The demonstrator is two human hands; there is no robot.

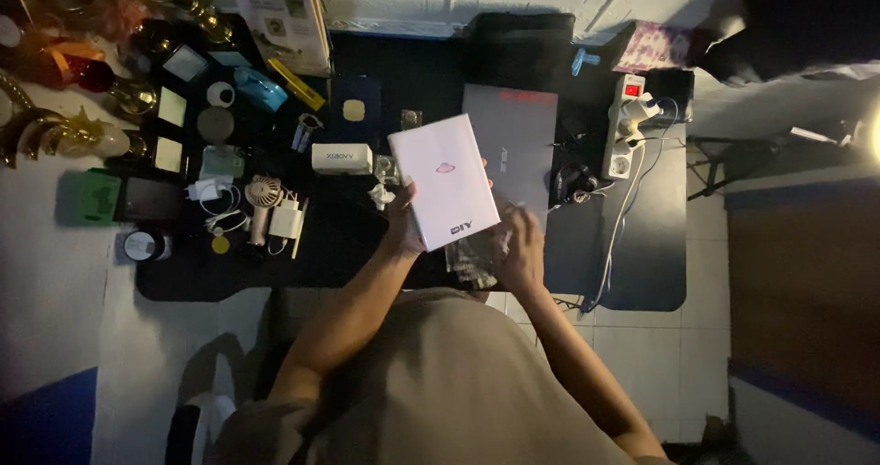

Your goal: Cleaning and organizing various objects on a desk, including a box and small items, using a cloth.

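My left hand (403, 222) grips the lower left edge of a flat white box (445, 179) with a small pink mark on its lid, holding it tilted above the black desk (642, 263). Just below the box's lower right corner, my right hand (519, 245) rests on a crumpled piece of clear plastic wrap (469, 265) at the desk's front edge. A closed grey laptop (518, 140) lies behind the box, partly covered by it.
A white power strip (623, 135) with plugs and cables sits to the right. A small white box (341, 158), a small hand fan (264, 195), chargers and framed cards crowd the left side. Gold trophies (55, 126) stand at the far left. A patterned box (653, 45) is at the back.
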